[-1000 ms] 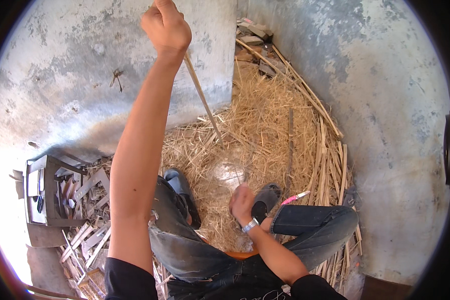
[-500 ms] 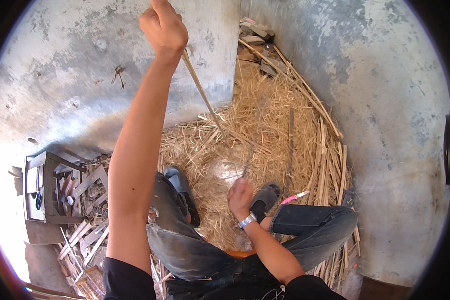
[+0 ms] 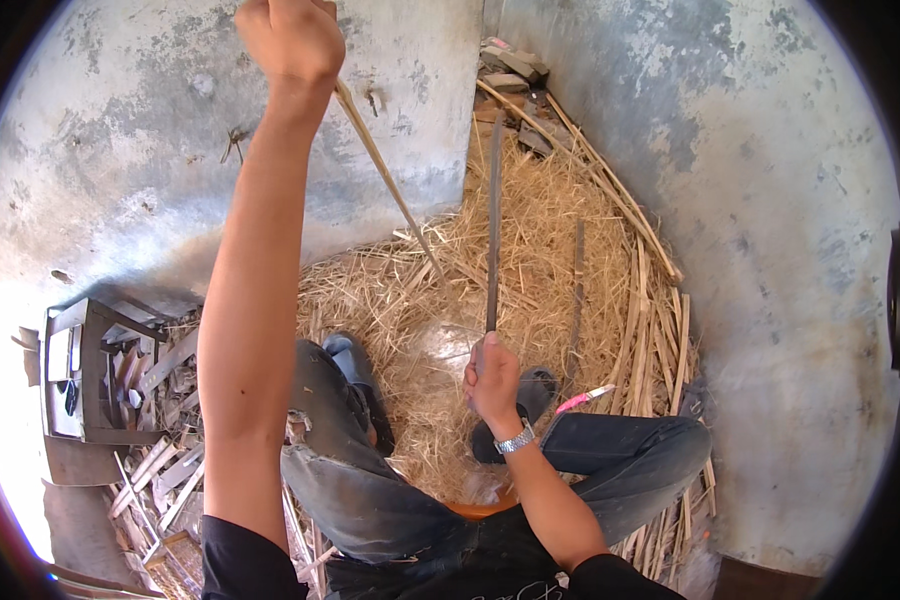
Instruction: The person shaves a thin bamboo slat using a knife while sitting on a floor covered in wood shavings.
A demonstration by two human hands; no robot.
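Straw heaps the floor corner between mottled concrete walls.

Person wears a black short-sleeved top; sleeve hems end at the upper arms, both forearms bare. Faint pale lettering shows on the chest at the lower edge, too small to make out. A strip of orange cloth shows at the waist below the top. Trousers are dark blue-grey denim, worn and faded over the knees. Right hand carries a silver metal-link wristwatch at the wrist. Left hand is bare, no ring or band visible. Footwear: dark shoes, the left with a pale blue-grey upper part.
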